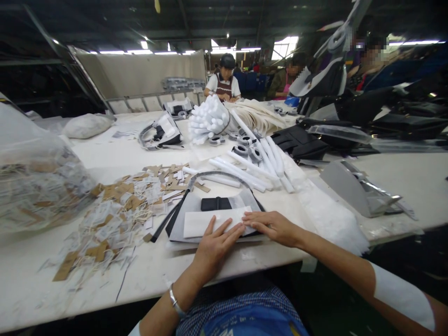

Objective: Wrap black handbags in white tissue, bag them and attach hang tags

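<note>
A grey bag (196,205) with a black clasp lies flat at the near edge of the white table (115,280). A white paper sheet (203,223) is spread across its front. My left hand (213,245) lies flat and open with its fingers on the sheet. My right hand (271,226) rests open on the sheet's right end, fingers stretched leftward. The fingertips of the two hands nearly meet. A black strap (174,213) runs from the bag toward the left.
A heap of brown and white hang tags (115,214) lies left of the bag. A clear plastic sack (35,177) of tags stands at far left. White foam tubes (245,172) lie behind. Black bags (301,142) and other seated people are beyond.
</note>
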Demonstrator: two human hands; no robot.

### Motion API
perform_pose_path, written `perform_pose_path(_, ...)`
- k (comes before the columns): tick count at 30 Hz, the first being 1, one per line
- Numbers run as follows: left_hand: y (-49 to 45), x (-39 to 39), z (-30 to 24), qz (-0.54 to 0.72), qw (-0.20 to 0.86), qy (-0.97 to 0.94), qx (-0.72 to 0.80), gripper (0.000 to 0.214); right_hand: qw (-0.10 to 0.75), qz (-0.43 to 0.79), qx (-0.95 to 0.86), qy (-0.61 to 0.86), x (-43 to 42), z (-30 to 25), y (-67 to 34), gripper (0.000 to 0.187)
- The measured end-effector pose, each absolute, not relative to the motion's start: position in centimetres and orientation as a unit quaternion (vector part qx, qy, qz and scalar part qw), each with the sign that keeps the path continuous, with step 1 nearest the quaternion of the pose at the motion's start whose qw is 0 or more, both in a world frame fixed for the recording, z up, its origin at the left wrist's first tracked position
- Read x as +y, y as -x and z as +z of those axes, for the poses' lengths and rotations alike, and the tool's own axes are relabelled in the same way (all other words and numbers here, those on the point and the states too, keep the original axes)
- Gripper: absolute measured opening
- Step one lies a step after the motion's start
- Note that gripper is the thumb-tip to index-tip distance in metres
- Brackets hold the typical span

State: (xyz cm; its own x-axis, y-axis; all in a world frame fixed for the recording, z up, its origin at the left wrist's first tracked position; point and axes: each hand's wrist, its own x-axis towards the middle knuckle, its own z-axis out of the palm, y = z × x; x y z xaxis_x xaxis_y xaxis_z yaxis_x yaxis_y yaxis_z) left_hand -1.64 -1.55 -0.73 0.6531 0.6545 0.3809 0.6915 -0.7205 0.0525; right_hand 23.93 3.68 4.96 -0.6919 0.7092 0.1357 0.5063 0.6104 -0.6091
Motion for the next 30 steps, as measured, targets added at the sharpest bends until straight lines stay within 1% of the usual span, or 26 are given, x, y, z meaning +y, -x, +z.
perform_pose_path(3, 1.6, -1.5, -0.6, -0.195, 0.060, 0.909, -0.362, 0.049, 0.165, 0.189, -0.894, 0.371, 6.1, 6.3, -22.3, 0.034)
perform_pose_path(5, 1.6, -1.4, -0.5, -0.192, 0.067, 0.911, -0.358, 0.046, 0.161, 0.131, -0.919, 0.335, 8.0, 6.1, -20.8, 0.030)
perform_pose_path(6, 1.6, -1.4, -0.5, -0.190, 0.068, 0.912, -0.358, 0.045, 0.148, 0.112, -0.930, 0.316, 8.9, 5.8, -20.1, 0.031)
perform_pose_path(8, 1.5, -1.4, -0.5, -0.186, 0.068, 0.911, -0.362, 0.045, 0.096, 0.087, -0.941, 0.311, 10.2, 4.7, -18.9, 0.038)
perform_pose_path(11, 1.5, -1.3, -0.8, -0.193, 0.070, 0.907, -0.367, 0.044, 0.018, 0.051, -0.928, 0.368, 10.8, 3.5, -18.0, 0.039)
perform_pose_path(14, 1.5, -1.3, -1.1, -0.203, 0.070, 0.905, -0.368, 0.044, -0.006, 0.018, -0.907, 0.422, 10.1, 3.5, -17.8, 0.037)
perform_pose_path(17, 1.6, -1.4, -1.3, -0.202, 0.069, 0.903, -0.372, 0.047, -0.012, 0.020, -0.903, 0.429, 9.6, 3.7, -18.0, 0.034)
perform_pose_path(23, 1.6, -1.6, -1.2, -0.195, 0.045, 0.905, -0.376, 0.052, 0.024, 0.117, -0.923, 0.366, 10.1, 3.7, -20.5, 0.035)
perform_pose_path(25, 1.6, -1.5, -1.1, -0.190, 0.035, 0.906, -0.377, 0.053, 0.055, 0.130, -0.924, 0.354, 9.2, 4.0, -21.8, 0.034)
perform_pose_path(27, 1.7, -1.5, -0.9, -0.183, 0.026, 0.908, -0.377, 0.053, 0.123, 0.121, -0.920, 0.353, 6.9, 4.3, -23.1, 0.032)
perform_pose_path(30, 1.7, -1.5, -0.6, -0.173, 0.025, 0.908, -0.379, 0.055, 0.262, 0.077, -0.890, 0.364, 1.6, 3.9, -24.7, 0.028)
